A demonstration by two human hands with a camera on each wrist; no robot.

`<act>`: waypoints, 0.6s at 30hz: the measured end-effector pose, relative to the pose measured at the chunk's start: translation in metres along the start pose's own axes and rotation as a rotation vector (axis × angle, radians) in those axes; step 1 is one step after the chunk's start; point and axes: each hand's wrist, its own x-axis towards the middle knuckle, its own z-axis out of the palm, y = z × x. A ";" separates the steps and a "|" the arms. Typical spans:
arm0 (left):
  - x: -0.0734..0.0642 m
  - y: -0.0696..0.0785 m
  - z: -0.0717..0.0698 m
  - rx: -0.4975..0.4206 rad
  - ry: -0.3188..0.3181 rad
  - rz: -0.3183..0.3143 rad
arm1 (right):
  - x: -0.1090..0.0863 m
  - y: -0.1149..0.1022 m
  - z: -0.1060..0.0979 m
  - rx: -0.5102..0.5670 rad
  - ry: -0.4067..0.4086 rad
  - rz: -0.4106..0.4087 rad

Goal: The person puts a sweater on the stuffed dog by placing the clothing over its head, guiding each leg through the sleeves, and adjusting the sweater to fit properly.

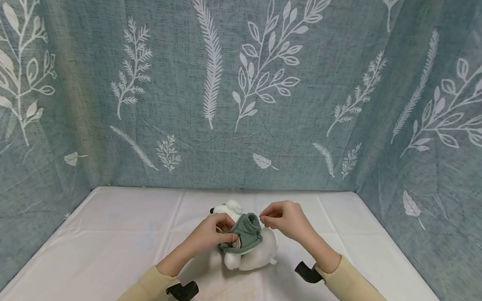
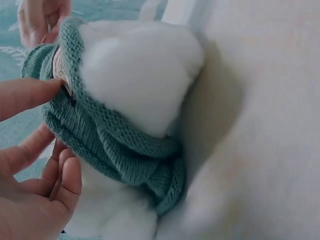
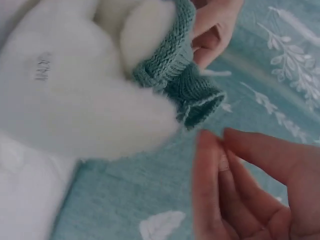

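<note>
Count: 1 white plush toy [image 1: 257,255], 1 green knit sweater [image 1: 248,235], 2 hands. Plush is on the white-covered table [image 1: 122,235], at 6 o'clock in the head view. Lies with head [image 1: 234,206] at 11 o'clock, rump at 4; 1 black nose [image 1: 212,210] visible. Sweater wraps its middle; 1 rolled sleeve opening [image 3: 202,111] stands up at 1 o'clock, a dark hollow inside.

Left hand [image 1: 211,232]: at 9 o'clock of the sweater, grasping the knit. Thumb presses 1 oval patch [image 2: 61,67]; the other fingers sit at the knit's edge.

Right hand [image 1: 288,218]: between 2 and 3 o'clock of the sweater, fingers bent, thumb and index tips nearly meeting just beside the sleeve opening. Cannot tell if they pinch its edge.

Also: 1 white paw [image 1: 232,260] at 7 o'clock, 1 small white tag [image 1: 273,261] at 4. 2 cream sleeves [image 1: 150,287], 2 black wrist mounts [image 1: 183,291], 1 per arm. Blue-green fabric [image 1: 224,159] with white leaf prints on 3 sides: 9, 12, 3 o'clock.
</note>
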 end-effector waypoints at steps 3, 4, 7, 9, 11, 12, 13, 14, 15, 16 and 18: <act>0.001 0.002 0.000 -0.082 0.023 -0.040 | 0.013 -0.001 0.002 0.078 -0.052 0.026; 0.000 0.003 0.000 -0.101 0.032 -0.053 | 0.017 0.000 0.003 0.091 -0.079 0.041; 0.000 0.005 0.001 -0.155 0.044 -0.085 | 0.024 0.002 0.009 0.085 -0.147 0.081; -0.001 0.006 0.002 -0.163 0.043 -0.087 | 0.025 0.003 0.011 0.047 -0.168 0.093; -0.002 0.005 0.003 -0.165 0.038 -0.084 | 0.026 0.003 0.013 0.000 -0.174 0.089; -0.002 0.005 0.003 -0.166 0.035 -0.080 | 0.026 0.002 0.013 -0.025 -0.173 0.083; -0.002 0.004 0.004 -0.165 0.036 -0.076 | 0.025 0.001 0.013 -0.052 -0.174 0.077; -0.002 0.004 0.005 -0.167 0.038 -0.076 | 0.025 0.000 0.013 -0.075 -0.179 0.072; -0.002 0.003 0.007 -0.172 0.042 -0.080 | 0.025 -0.001 0.013 -0.094 -0.186 0.066; -0.002 0.006 0.007 -0.178 0.045 -0.085 | 0.026 -0.002 0.014 -0.111 -0.195 0.066; -0.002 0.006 0.009 -0.187 0.060 -0.094 | 0.026 -0.004 0.014 -0.141 -0.212 0.061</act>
